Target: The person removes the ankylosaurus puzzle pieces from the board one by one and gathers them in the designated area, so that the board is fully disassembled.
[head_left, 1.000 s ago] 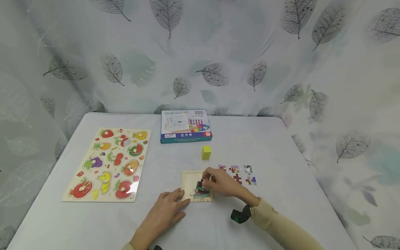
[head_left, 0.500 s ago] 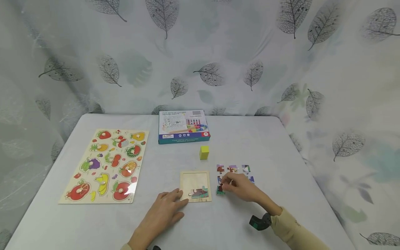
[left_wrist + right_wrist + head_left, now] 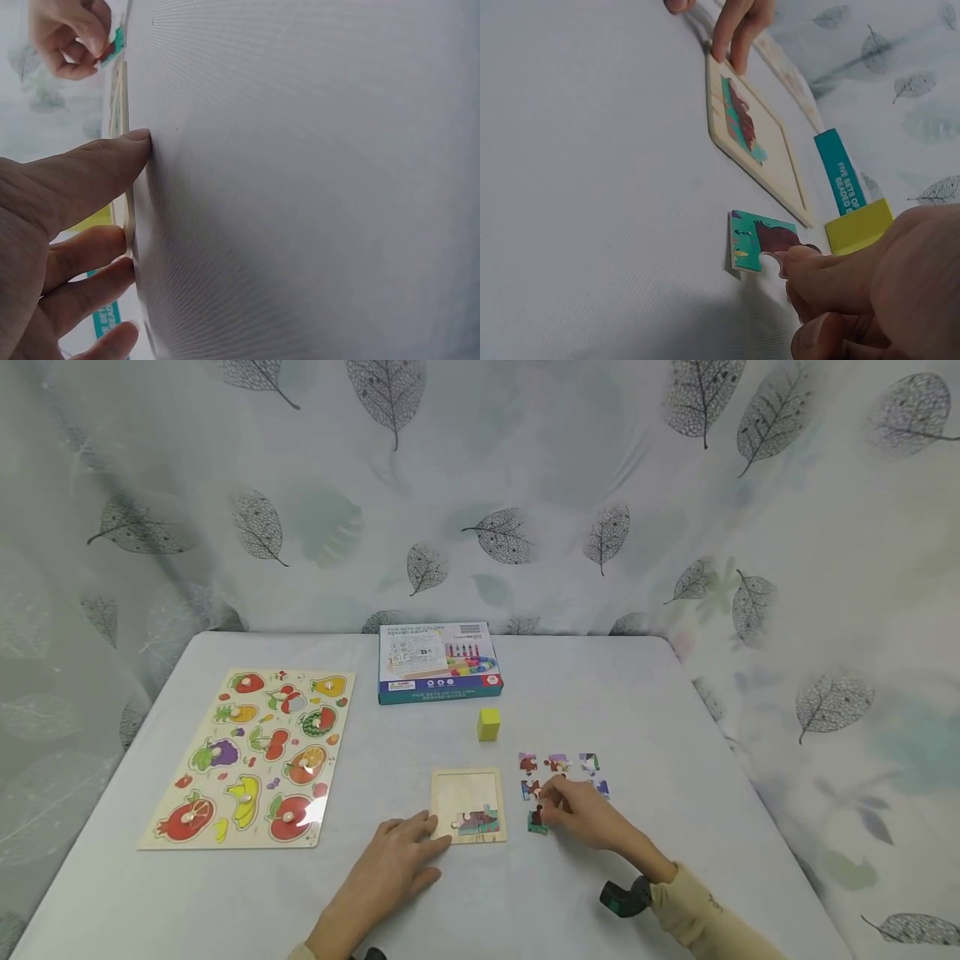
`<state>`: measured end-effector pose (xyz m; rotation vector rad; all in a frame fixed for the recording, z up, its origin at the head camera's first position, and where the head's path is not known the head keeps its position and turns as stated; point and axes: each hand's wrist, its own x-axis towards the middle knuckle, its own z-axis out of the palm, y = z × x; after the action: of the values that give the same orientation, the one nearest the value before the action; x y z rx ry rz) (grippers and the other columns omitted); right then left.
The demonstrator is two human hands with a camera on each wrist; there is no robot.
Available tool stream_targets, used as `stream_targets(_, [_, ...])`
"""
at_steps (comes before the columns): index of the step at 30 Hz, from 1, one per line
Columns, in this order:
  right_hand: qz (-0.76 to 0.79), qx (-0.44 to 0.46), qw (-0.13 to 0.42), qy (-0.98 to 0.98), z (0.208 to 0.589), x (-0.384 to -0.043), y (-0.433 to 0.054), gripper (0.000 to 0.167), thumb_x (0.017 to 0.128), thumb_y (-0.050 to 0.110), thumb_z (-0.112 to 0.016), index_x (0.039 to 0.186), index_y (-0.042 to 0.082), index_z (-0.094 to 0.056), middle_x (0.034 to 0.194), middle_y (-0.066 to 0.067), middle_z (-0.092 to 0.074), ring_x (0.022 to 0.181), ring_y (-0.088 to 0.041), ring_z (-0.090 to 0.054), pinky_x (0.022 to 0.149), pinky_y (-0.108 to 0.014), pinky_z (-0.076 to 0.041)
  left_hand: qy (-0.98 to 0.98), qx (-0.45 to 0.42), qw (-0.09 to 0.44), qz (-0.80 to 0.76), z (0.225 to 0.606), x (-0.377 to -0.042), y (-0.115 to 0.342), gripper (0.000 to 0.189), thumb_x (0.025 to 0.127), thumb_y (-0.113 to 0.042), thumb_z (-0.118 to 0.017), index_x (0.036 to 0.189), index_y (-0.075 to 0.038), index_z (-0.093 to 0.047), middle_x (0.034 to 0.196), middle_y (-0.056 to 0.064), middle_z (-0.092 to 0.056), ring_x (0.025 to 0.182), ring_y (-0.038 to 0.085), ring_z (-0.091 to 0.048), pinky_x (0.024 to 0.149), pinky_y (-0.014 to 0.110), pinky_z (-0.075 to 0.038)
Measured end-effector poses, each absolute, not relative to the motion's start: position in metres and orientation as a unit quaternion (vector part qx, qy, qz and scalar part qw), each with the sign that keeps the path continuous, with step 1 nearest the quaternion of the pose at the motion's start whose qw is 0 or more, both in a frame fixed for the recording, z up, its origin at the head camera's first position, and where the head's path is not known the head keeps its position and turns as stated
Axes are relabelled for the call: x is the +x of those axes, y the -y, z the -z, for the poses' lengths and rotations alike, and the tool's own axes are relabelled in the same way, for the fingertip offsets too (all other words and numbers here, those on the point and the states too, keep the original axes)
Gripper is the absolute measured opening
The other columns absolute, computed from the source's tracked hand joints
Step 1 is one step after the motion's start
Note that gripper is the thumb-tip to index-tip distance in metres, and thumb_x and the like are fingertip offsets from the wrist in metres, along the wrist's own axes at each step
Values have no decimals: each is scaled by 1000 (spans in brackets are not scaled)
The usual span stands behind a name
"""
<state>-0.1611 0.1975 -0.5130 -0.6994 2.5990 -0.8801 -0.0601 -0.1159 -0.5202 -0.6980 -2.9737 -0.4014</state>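
Observation:
My right hand (image 3: 581, 814) pinches a green-and-brown jigsaw piece (image 3: 765, 240) between thumb and fingers, just right of the wooden puzzle tray (image 3: 438, 781). In the right wrist view the piece is tilted above the white cloth, its knob hidden under my fingertips. A few joined pieces (image 3: 476, 821) lie in the tray's lower right part. My left hand (image 3: 390, 868) rests flat at the tray's lower left corner, fingertips on the rim and thumb on the cloth. Several loose jigsaw pieces (image 3: 557, 762) lie in rows beyond my right hand, which partly covers them.
A fruit peg puzzle board (image 3: 247, 760) lies on the left of the table. Toward the back stands a flat box (image 3: 440, 664) with printed beads on it, and a yellow block (image 3: 488, 724) sits between it and the tray. Leaf-patterned curtain (image 3: 540, 485) hangs behind the table.
My right hand has moved from over the tray to its right side, with a green-and-brown piece at its fingers. The left hand has stayed at the tray's corner.

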Motion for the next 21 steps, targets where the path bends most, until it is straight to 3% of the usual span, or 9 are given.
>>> stream_targets(11, [250,-240,110,-931,515,-165,-186,17,91,11,-70,106,7,-65,88,2,-69,77,-5,-58,67,-20,-50,965,-220,18,140,520,-61,116,40,79,-31,-84,117,-23,-76,127,4,-70,128,26,-61,98,48,-51])
stream_targets(21, [217,-235,116,-940,512,-167,-181,19,88,16,-75,103,8,-65,90,1,-69,81,-8,-59,70,-22,-51,964,-225,29,138,520,-62,118,39,78,-31,-84,116,-23,-76,126,3,-71,127,26,-62,97,46,-51])
